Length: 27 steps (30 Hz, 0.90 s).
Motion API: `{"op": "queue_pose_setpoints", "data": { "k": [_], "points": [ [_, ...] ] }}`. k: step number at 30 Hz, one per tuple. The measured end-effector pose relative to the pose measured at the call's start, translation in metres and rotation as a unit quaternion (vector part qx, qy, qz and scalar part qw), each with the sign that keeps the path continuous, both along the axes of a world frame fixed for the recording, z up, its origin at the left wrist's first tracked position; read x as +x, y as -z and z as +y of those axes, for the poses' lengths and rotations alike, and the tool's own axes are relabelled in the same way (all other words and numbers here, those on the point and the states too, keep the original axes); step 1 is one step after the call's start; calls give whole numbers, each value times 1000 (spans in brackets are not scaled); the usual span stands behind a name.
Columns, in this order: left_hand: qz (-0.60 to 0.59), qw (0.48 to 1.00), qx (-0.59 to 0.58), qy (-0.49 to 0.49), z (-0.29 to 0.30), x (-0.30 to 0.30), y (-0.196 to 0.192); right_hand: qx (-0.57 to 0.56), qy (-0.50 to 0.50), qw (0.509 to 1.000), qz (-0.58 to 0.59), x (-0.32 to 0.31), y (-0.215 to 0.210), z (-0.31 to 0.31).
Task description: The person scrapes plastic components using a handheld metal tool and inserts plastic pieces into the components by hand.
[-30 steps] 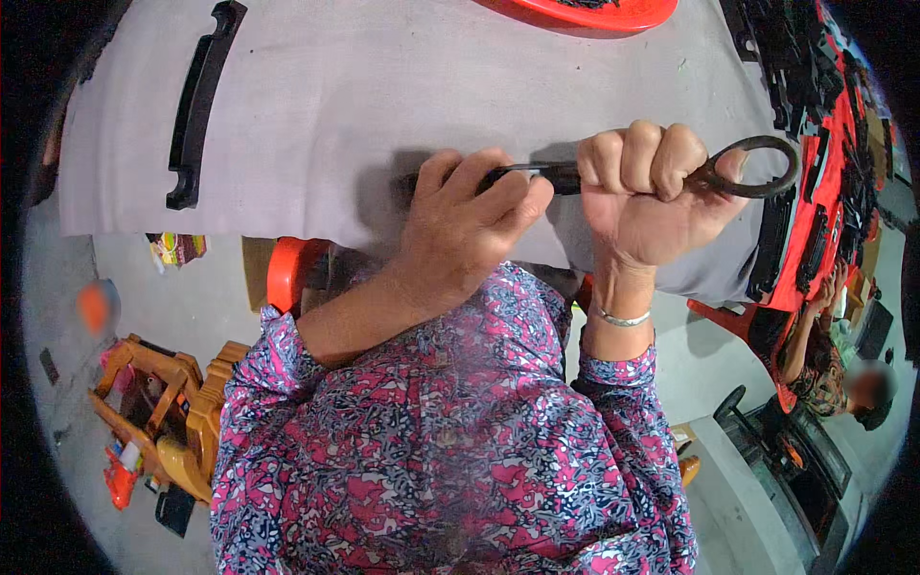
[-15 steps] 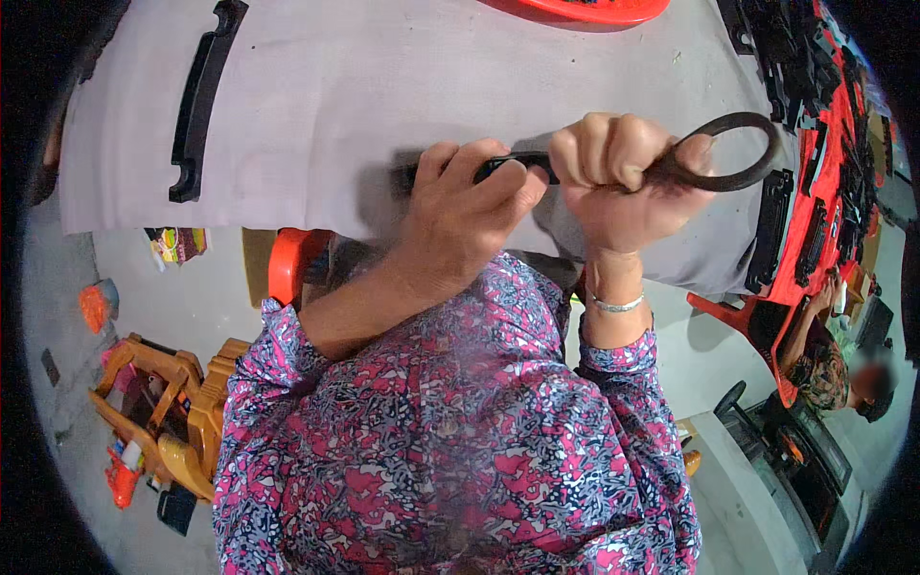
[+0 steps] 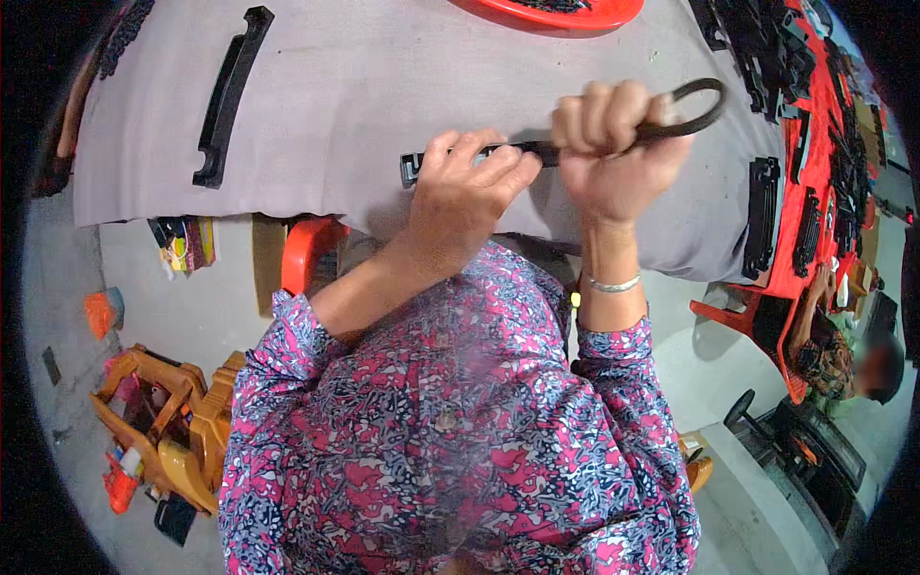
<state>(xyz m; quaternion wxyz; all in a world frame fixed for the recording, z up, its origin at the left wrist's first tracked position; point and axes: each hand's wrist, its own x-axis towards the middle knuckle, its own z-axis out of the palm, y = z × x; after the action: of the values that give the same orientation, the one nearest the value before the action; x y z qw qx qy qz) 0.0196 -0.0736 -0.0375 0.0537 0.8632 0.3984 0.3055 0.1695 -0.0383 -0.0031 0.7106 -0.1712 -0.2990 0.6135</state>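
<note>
The left hand [image 3: 471,187] comes from the lower left with its forearm lying slantwise; its back is turned upward, and its bent fingers are closed on a black part [image 3: 410,170], whose notched end shows beyond the knuckles. The right hand [image 3: 618,129] stands on an almost upright forearm, with the inner wrist facing the camera and a silver bracelet [image 3: 614,285] around it. It makes a fist, slightly blurred, clamped on a dark tool with a loop handle [image 3: 714,107], and the loop sticks out to the right. The two hands are near each other but apart; between them runs a dark length, and I cannot tell where part and tool meet. The black part is over the near side of the grey cloth [image 3: 383,77]. At the far edge, a red basin [image 3: 604,23] contains many small dark pieces [image 3: 556,4]. On the right, a red surface [image 3: 788,240] carries numerous black parts.
</note>
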Motion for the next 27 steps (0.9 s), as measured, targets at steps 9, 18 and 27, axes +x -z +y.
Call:
{"op": "queue_pose_setpoints", "data": {
  "k": [9,18,27],
  "points": [
    [-44,998,7,44,1,-8,13,19,-97,994,39,29,-7,1],
    [-39,998,12,38,-2,-8,10,27,-110,993,37,28,-7,-6],
    [-47,998,3,35,-3,-7,6,45,-137,990,-8,30,2,-3]
  ]
}}
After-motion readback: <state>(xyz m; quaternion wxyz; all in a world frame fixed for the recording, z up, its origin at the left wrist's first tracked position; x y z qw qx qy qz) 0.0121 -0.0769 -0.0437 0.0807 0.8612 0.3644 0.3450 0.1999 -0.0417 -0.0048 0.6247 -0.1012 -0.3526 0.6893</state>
